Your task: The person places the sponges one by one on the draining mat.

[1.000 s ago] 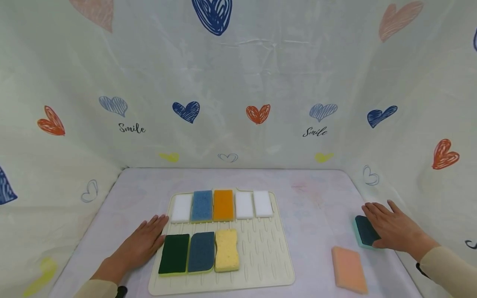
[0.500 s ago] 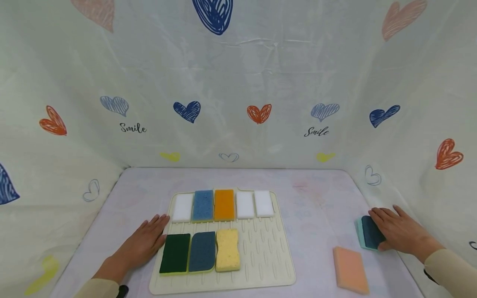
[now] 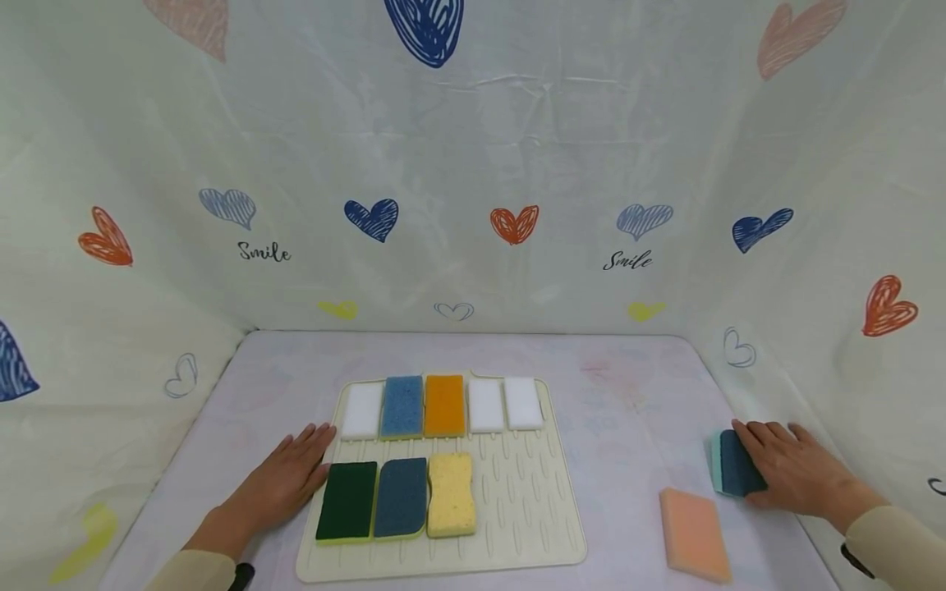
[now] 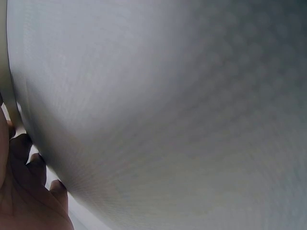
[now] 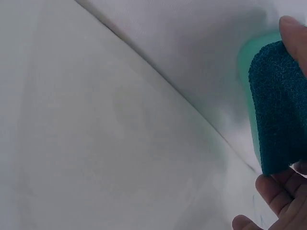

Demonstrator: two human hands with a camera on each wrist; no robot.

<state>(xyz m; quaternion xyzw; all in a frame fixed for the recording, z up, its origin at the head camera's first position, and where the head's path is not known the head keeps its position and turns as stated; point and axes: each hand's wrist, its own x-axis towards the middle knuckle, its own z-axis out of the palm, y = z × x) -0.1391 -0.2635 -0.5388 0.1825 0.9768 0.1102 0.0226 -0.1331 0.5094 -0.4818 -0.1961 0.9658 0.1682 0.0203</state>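
My right hand (image 3: 785, 473) grips a teal sponge with a dark blue scouring face (image 3: 732, 474) at the table's right edge. The sponge is tipped up on its side. In the right wrist view the sponge (image 5: 280, 110) sits between my thumb (image 5: 293, 33) and curled fingers (image 5: 276, 191). My left hand (image 3: 284, 476) lies flat on the table, fingers straight, touching the left edge of a cream ridged mat (image 3: 532, 509). It is beside a dark green sponge (image 3: 347, 501). The left wrist view shows only the palm (image 4: 24, 196) against the cloth.
The mat holds a back row of white, blue (image 3: 402, 406), orange (image 3: 445, 405) and two white sponges. The front row is dark green, dark blue (image 3: 401, 497) and yellow (image 3: 450, 495). A pink sponge (image 3: 693, 533) lies on the table at front right. Heart-printed cloth walls enclose the table.
My right hand has drawn the teal sponge a little to the right and tipped it up from flat onto its side. The left hand has not moved.
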